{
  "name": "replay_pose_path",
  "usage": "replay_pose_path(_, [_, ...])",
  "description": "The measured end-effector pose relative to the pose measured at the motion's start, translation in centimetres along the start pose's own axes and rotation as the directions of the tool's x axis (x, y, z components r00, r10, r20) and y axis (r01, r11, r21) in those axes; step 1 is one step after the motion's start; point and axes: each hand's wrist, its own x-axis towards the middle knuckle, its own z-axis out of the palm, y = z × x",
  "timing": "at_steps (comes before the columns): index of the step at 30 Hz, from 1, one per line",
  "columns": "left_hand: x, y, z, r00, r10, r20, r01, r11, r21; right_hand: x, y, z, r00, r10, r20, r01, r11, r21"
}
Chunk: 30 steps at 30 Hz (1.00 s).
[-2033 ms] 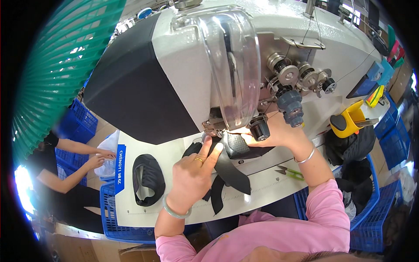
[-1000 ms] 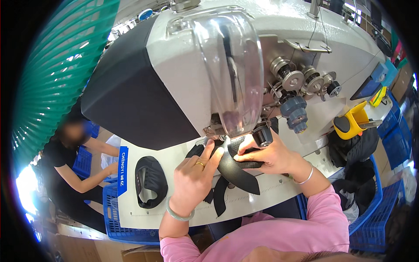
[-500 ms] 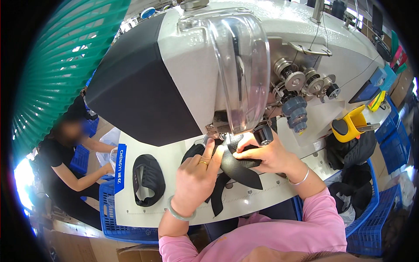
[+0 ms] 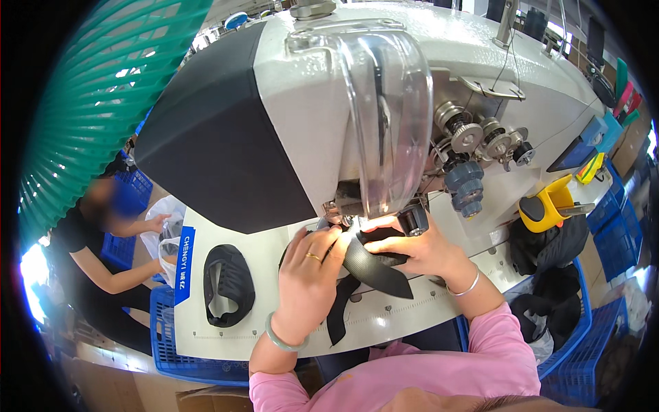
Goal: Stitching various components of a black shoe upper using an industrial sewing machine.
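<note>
Both hands press a black shoe-upper piece (image 4: 374,264) under the sewing machine (image 4: 309,117) head at frame centre.

I note the left hand (image 4: 309,281), ring and bracelet on it, lies flat with fingers extended on the piece's left part. The right hand (image 4: 419,250) pinches its right edge just below the clear needle guard (image 4: 391,117). The piece rests on the white machine table (image 4: 274,323), its tail hanging toward the lower edge. A second black upper (image 4: 228,283) lies apart, centre left. A yellow tool (image 4: 546,206) sits at the right. Another person (image 4: 89,254) works at the far left.
</note>
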Motion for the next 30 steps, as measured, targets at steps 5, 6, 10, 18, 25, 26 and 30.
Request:
replay_pose_path(5, [-0.5, -0.6, 0.5, 0.942, -0.334, 0.030, 0.312, 0.841, -0.443, -0.5, -1.7, -1.7, 0.983, -0.082, -0.167, 0.048, 0.979, -0.200])
replay_pose_path(6, [-0.6, -0.8, 0.6, 0.943, -0.331, 0.029, 0.309, 0.842, -0.442, -0.7, -2.5, -2.7, 0.968, -0.108, -0.227, 0.067, 0.981, -0.181])
replay_pose_path(10, [-0.3, -0.5, 0.7, 0.964, -0.263, -0.033, 0.228, 0.888, -0.399, -7.6, -3.4, -4.0, 0.889, 0.416, 0.190, -0.421, 0.907, -0.019])
replay_pose_path(18, [-0.7, -0.2, 1.1, 0.993, -0.099, -0.063, 0.083, 0.972, -0.222, -14.0, -1.5, -5.0, 0.490, 0.813, 0.316, -0.612, 0.578, -0.540])
replay_pose_path(25, [-0.5, 0.1, 0.9, 0.997, -0.059, -0.044, 0.053, 0.990, -0.131, -7.7, -2.4, -5.2, 0.829, 0.537, -0.154, -0.559, 0.802, -0.212])
replay_pose_path(26, [-0.7, 0.2, 0.8, 0.997, -0.069, -0.033, 0.064, 0.990, -0.128, -5.9, -2.7, -5.4, 0.917, 0.371, -0.145, -0.396, 0.887, -0.239])
replay_pose_path(30, [-0.6, 0.2, 0.8, 0.997, -0.067, -0.034, 0.062, 0.990, -0.124, -1.1, -2.0, -3.5, 0.994, 0.030, -0.109, -0.050, 0.981, -0.190])
